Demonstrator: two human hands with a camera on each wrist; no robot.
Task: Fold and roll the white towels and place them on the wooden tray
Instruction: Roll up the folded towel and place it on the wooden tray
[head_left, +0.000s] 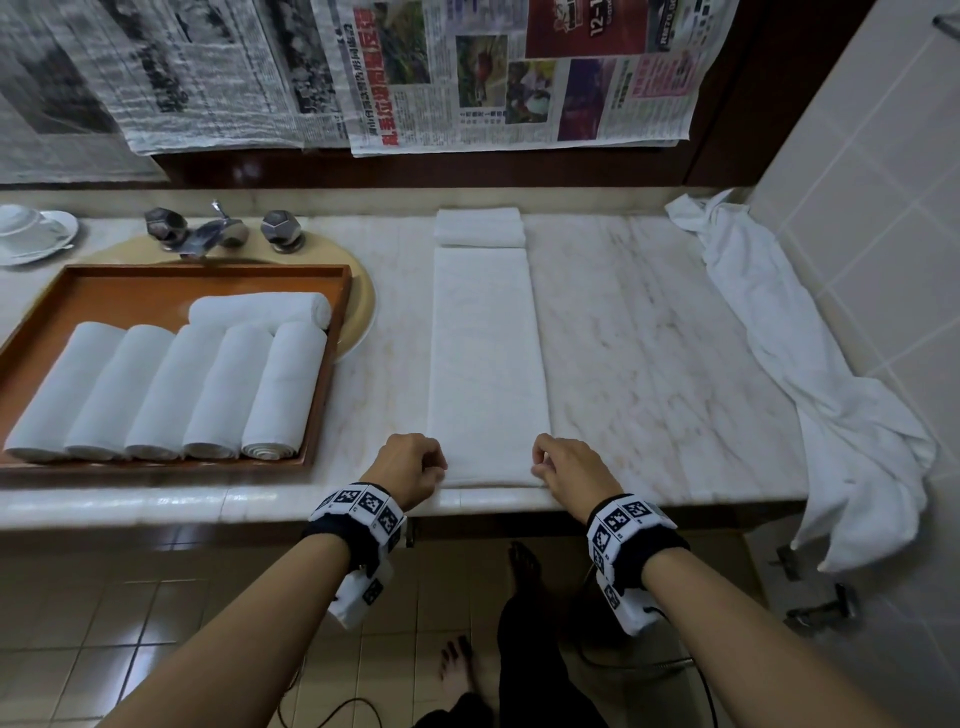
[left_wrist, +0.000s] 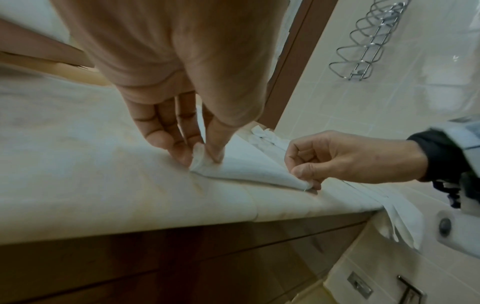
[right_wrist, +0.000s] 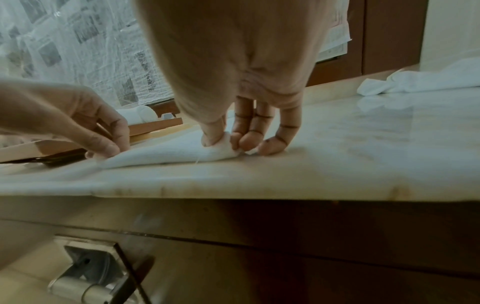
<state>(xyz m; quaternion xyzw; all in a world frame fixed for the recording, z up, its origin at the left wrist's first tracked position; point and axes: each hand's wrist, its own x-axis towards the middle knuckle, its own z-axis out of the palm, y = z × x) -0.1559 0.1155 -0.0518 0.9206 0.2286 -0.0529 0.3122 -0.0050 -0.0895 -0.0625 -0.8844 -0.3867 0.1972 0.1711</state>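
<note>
A long, narrow folded white towel (head_left: 485, 358) lies flat on the marble counter (head_left: 649, 338), running from the front edge toward the wall. My left hand (head_left: 415, 462) pinches its near left corner (left_wrist: 200, 156) between thumb and fingers. My right hand (head_left: 563, 465) pinches the near right corner (right_wrist: 226, 146), lifted slightly off the counter. At the left, a wooden tray (head_left: 332, 332) holds several rolled white towels (head_left: 166, 389), one lying across behind the row. A small folded towel (head_left: 480, 226) sits at the strip's far end.
A crumpled white towel (head_left: 810, 374) drapes along the counter's right side and hangs over the front edge beside the tiled wall. Faucet and knobs (head_left: 223, 231) stand behind the tray, white dishes (head_left: 31, 231) at far left. Newspaper (head_left: 467, 73) covers the back wall.
</note>
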